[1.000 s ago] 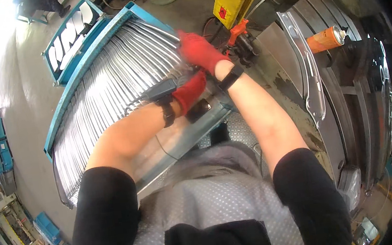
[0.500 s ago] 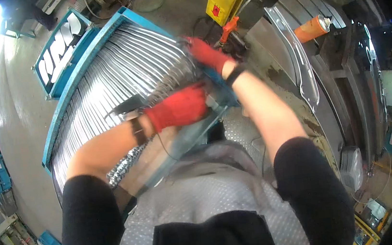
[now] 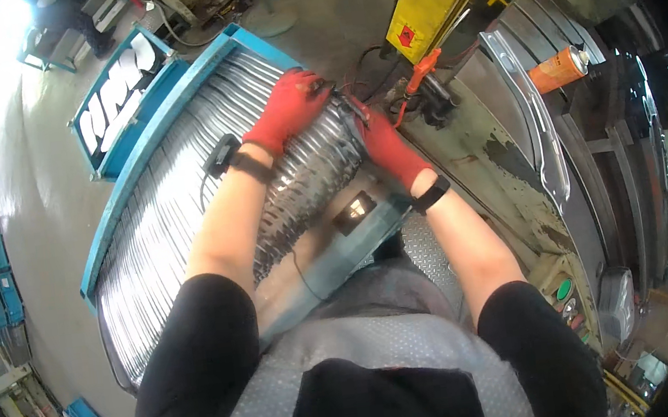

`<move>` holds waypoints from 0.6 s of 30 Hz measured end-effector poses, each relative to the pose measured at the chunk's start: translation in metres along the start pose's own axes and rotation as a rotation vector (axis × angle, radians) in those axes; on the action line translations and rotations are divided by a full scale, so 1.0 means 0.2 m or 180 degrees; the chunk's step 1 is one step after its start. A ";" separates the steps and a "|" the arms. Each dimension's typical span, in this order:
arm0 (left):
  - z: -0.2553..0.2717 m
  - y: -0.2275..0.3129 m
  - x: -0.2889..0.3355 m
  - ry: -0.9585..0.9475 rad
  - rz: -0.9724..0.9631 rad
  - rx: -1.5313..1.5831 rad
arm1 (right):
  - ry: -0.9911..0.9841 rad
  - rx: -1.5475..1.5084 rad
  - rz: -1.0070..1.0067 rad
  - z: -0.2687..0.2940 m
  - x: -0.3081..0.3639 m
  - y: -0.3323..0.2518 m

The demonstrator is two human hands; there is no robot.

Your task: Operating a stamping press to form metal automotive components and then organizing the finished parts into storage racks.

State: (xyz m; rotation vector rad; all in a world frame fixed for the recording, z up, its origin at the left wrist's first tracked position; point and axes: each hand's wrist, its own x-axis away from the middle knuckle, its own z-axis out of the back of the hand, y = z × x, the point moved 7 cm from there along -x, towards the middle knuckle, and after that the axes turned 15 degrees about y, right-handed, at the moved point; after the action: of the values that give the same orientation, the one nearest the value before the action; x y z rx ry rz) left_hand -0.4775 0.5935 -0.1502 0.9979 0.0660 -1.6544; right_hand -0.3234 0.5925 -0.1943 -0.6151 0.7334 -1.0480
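Note:
A row of shiny, curved metal strips (image 3: 174, 177) stands closely packed in a blue metal rack (image 3: 132, 172). My left hand (image 3: 290, 108), in a red glove, reaches over the strips to the far right end of the row. Its fingers are curled around the end of a strip there. My right hand (image 3: 386, 146), also red-gloved, is at the right end of the row, closed at the edge of the outermost strip. The fingertips of both hands are close together, and the strip's far end is partly hidden by them.
A smaller blue rack (image 3: 120, 101) holding white-looking parts stands beyond. To the right are a yellow post (image 3: 438, 3), an orange-handled tool (image 3: 422, 73), an orange spray can (image 3: 559, 70) and a long metal panel (image 3: 534, 124). A blue-grey rack edge (image 3: 340, 261) runs before my waist.
My left hand has moved from the near side of the row to its far right end. My right hand has come nearer to me, and the view has shifted slightly.

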 end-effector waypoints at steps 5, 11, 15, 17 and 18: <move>0.03 0.01 -0.03 -0.0134 0.0158 -0.0084 | 0.0351 -0.0989 0.0390 0.05 0.00 -0.09; -0.01 -0.03 -0.07 -0.0496 0.0535 -0.0297 | -0.0259 -0.0713 -0.0370 0.05 -0.03 -0.05; -0.05 -0.16 -0.14 -0.1549 0.1161 -0.0191 | -0.0501 -0.1285 -0.0295 -0.03 -0.11 -0.05; -0.06 -0.11 -0.12 -0.0969 0.0730 -0.0079 | -0.0325 -0.1158 -0.0186 -0.07 -0.11 -0.01; -0.01 -0.06 -0.10 -0.0364 0.0326 0.0036 | -0.0340 -0.1206 -0.0206 -0.07 -0.08 -0.02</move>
State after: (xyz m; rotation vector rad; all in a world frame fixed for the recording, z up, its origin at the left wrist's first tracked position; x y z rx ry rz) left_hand -0.4870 0.6151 -0.1435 0.8986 -0.0700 -1.6160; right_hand -0.3417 0.6039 -0.1956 -1.0184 0.8292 -0.9329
